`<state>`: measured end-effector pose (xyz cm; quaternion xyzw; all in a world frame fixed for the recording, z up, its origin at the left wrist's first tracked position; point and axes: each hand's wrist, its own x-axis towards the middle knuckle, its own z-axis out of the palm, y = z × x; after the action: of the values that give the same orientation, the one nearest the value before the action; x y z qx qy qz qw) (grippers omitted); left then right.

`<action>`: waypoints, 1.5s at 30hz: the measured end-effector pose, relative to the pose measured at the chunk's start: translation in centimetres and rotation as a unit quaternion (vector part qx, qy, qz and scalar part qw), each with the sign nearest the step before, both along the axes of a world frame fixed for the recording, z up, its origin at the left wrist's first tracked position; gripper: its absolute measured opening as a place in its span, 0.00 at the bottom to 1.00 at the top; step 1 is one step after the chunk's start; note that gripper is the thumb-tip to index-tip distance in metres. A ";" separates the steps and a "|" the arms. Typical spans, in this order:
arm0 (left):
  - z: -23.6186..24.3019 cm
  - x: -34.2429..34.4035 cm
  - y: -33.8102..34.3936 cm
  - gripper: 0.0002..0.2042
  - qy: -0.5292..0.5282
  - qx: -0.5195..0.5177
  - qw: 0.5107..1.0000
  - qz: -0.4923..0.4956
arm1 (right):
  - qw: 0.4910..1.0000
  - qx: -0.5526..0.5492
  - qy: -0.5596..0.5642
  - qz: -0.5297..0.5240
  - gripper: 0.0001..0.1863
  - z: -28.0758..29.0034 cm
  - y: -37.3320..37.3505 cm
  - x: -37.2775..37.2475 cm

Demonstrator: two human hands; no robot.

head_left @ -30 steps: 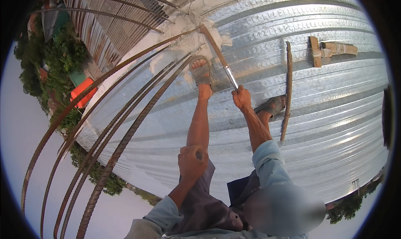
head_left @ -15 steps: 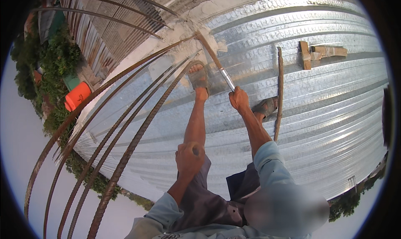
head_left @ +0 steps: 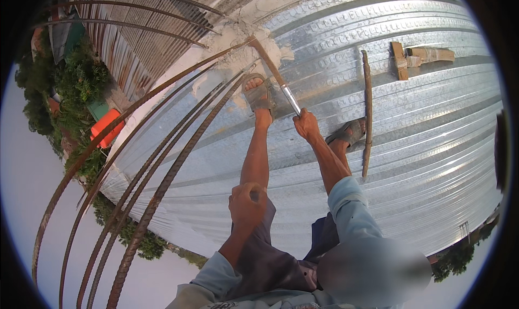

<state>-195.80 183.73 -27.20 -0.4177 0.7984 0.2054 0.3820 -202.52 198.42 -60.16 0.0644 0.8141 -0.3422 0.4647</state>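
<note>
1. Compared with half a second ago, the grasp is unchanged: the silver tubular end of a rusty-brown bar (head_left: 268, 62) is gripped firmly in the right hand (head_left: 307, 123).
2. The bar's far end is kept at the tip of the uppermost rebar rod (head_left: 138, 99), beside the patch of rough mortar (head_left: 236, 33); whether the two are touching cannot be told.
3. The left hand (head_left: 247, 206) is still curled into a fist over the left leg; whether anything is enclosed in it cannot be told.
4. The wooden stick (head_left: 368, 109) and the taped cardboard pieces (head_left: 400, 60) on the corrugated metal roof (head_left: 427, 120) are seen slightly higher in the view than before.
5. The left sandal (head_left: 261, 102) is planted near the bar, the right sandal (head_left: 346, 133) beside the stick.
6. Dark marks on the shirt (head_left: 219, 304) are too small to be read.
</note>
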 end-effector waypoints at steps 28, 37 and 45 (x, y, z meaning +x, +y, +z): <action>14.4 -25.8 -17.0 0.28 0.692 0.309 0.643 0.110 | 0.983 0.035 -0.164 -0.080 0.32 12.4 7.5 10.3; 14.0 -34.1 -16.2 0.29 0.740 0.195 0.619 0.177 | 0.969 0.113 -0.187 -0.113 0.56 17.3 6.3 6.2; 12.2 -41.1 -19.0 0.26 0.710 0.307 0.619 0.134 | 0.898 0.032 -0.309 -0.311 0.39 20.5 0.6 6.7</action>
<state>-236.85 164.73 -15.00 -0.1026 0.6466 0.7200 -0.2302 -195.83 198.98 -39.65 0.4319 0.5782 -0.4060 0.5606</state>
